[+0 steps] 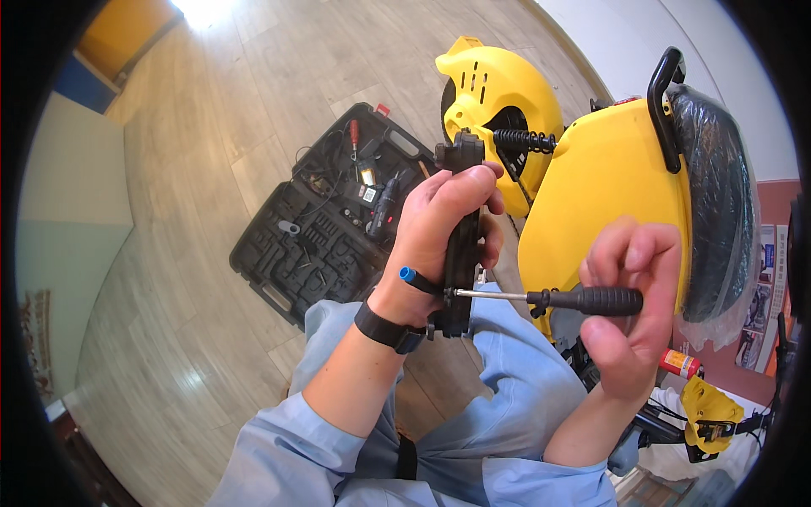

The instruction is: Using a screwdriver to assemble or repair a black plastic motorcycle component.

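My left hand [443,215] is wrapped round a long black part [461,262], held upright over my lap. A short black tube with a blue end [409,275] sticks out of its left side, close to my wrist. From the right, a screwdriver [591,301] with a black handle lies level, the tip of its metal shaft at the lower part of the black piece. The handle's end sits in my right hand [646,334], between the thumb and the loosely curled fingers. What the tip bears on is too small to make out.
An open black tool case [274,215] lies on the wood floor, holding a drill [385,205] and a red-handled screwdriver [354,135]. Close on the right stands a yellow scooter body [600,177] with a plastic-wrapped black seat [714,203]. A red canister [679,363] is behind my right arm.
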Tool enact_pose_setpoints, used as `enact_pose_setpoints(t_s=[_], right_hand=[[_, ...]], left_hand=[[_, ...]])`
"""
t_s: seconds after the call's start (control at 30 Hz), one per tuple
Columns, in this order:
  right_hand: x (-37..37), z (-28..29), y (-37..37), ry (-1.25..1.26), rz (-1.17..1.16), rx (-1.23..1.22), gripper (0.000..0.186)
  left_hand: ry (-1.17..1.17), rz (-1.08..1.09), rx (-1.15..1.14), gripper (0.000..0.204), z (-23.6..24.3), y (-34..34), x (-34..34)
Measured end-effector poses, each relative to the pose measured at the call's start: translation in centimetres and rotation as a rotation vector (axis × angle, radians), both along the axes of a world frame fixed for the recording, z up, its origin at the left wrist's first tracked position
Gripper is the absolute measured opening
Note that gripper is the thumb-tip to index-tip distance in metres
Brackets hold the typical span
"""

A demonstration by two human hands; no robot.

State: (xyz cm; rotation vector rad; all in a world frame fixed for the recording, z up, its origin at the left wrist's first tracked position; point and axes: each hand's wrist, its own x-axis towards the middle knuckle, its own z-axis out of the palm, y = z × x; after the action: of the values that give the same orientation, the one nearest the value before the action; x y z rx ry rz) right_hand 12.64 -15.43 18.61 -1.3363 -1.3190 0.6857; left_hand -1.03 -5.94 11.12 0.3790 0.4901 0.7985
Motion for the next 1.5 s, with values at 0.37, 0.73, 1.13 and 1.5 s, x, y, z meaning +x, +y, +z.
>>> enact_pose_setpoints(t_s=[0.37,0.73,1.13,1.5], right_hand=[[0.2,1.2,-0.7,0.156,0.06,-0.129,0.036],[-0.4,0.9,0.7,0.408,-0.153,0.105,0.02],[-2.9,-0.3,1.6,-0.489,0.095,0.018,0.017],[-2.6,-0.1,1.9,-0.336,0.135,-0.223,0.013]], left_hand=[[0.009,-0.026,-0.044,0.044,0.1,0.2,-0.3],[-0.091,-0.062,-0.17,0.047,0.0,0.2,0.4],[0.172,0.06,-0.1,0.042,0.5,-0.1,0.3],[0.193,0.05,-0.061,0.038,0.7,-0.1,0.6]])
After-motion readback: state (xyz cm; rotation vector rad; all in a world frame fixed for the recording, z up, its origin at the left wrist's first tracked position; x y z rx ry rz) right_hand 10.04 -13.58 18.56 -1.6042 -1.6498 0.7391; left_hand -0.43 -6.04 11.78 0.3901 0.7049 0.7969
